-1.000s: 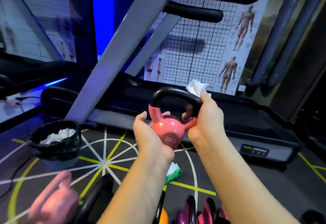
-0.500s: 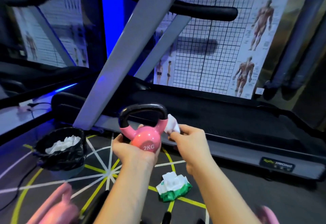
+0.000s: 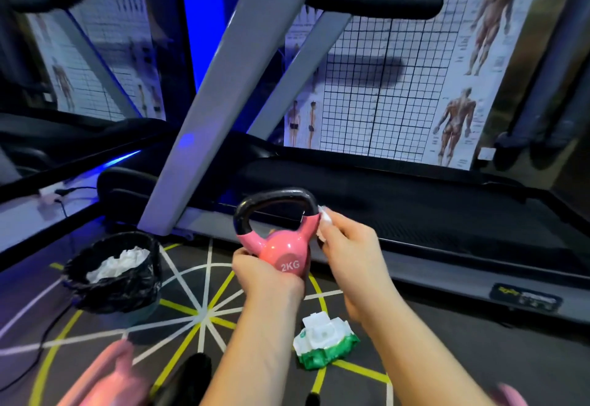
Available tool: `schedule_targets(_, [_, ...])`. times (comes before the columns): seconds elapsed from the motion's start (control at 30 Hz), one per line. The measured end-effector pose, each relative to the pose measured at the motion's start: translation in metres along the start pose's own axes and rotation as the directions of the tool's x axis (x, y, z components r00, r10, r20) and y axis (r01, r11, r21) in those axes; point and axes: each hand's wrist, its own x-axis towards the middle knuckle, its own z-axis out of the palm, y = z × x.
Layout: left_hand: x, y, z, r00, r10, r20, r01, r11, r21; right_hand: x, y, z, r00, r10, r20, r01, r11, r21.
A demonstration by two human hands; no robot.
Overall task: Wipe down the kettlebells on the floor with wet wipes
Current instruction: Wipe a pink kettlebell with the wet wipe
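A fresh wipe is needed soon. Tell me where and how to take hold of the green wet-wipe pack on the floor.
Come straight down from above and pinch the green wet-wipe pack across its crumpled green sides. It lies flat on the floor mat with its white top facing up, so the sides are probably the easiest grip.

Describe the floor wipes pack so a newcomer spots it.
Start at the treadmill deck spanning the middle. On the line-patterned mat in front of it, directly below the right hand, lies the wipes pack. Unlike the black-lined bin of white wipes to the left, it is a small crumpled green packet with a white top.
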Motion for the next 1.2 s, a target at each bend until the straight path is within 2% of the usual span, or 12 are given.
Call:
schedule_targets(0.07, [-0.002, -0.003, 0.001, 1.000, 0.021, 0.016, -0.021, 1.000, -0.003, -0.001, 0.004, -0.003, 1.000, 0.009, -0.006, -0.010, 0.992, -0.127])
schedule_targets(0.2, [-0.006, -0.009, 0.001, 1.000, 0.028, -0.002, -0.028, 0.999, -0.019, -0.013, 0.017, 0.000, 0.988, 0.150, 0.024, -0.131, 0.922, -0.365])
schedule_targets(0.3, [-0.009, -0.013, 0.000, 0.999, 0.016, 0.032, -0.016, 1.000, -0.023, -0.008, 0.015, -0.003, 0.993, 0.110, -0.040, -0.114, 0.985, -0.130])
schedule_targets(0.4, [-0.017, -0.019, -0.004, 0.997, 0.059, 0.041, -0.059, 0.998, -0.003, -0.004, 0.008, -0.008, 0.989, 0.082, -0.125, -0.070, 0.993, 0.096])
schedule_targets(0.5, [-0.024, -0.022, -0.007, 0.992, 0.085, 0.094, -0.086, 0.996, 0.009, -0.009, 0.007, -0.012, 0.968, 0.002, -0.249, -0.015, 0.999, -0.049])
schedule_targets(0.6, [-0.022, -0.022, -0.007, 0.990, 0.079, 0.119, -0.080, 0.997, 0.002, -0.015, 0.001, -0.014, 0.948, -0.034, -0.316, 0.029, 0.999, -0.019])
schedule_targets(0.73, [-0.024, -0.030, -0.005, 0.995, -0.061, 0.072, 0.063, 0.998, -0.025, -0.017, 0.002, -0.019, 0.965, -0.131, -0.227, 0.075, 0.967, -0.243])
schedule_targets(0.8, [-0.019, -0.034, -0.005, 0.991, -0.130, 0.042, 0.131, 0.991, -0.019, -0.015, 0.011, -0.021, 0.982, -0.091, -0.163, 0.033, 0.943, -0.331])
schedule_targets(0.87, [-0.008, -0.036, -0.008, 0.993, -0.102, 0.059, 0.103, 0.995, -0.008, -0.013, 0.019, -0.025, 0.989, -0.034, -0.143, -0.023, 0.926, -0.377])
schedule_targets(0.93, [0.003, -0.037, -0.009, 0.991, -0.056, 0.120, 0.053, 0.998, 0.023, -0.009, 0.019, -0.033, 0.982, -0.018, -0.187, -0.042, 0.948, -0.315])
schedule_targets(1.07, [0.010, -0.041, -0.006, 0.968, 0.041, 0.248, -0.047, 0.999, 0.015, 0.000, 0.007, -0.048, 0.975, -0.080, -0.209, 0.058, 0.992, -0.108])
schedule_targets(1.2, [0.015, -0.055, -0.006, 0.974, -0.011, 0.225, 0.006, 1.000, 0.026, 0.006, 0.019, -0.057, 0.978, -0.136, -0.157, 0.058, 0.906, -0.419])
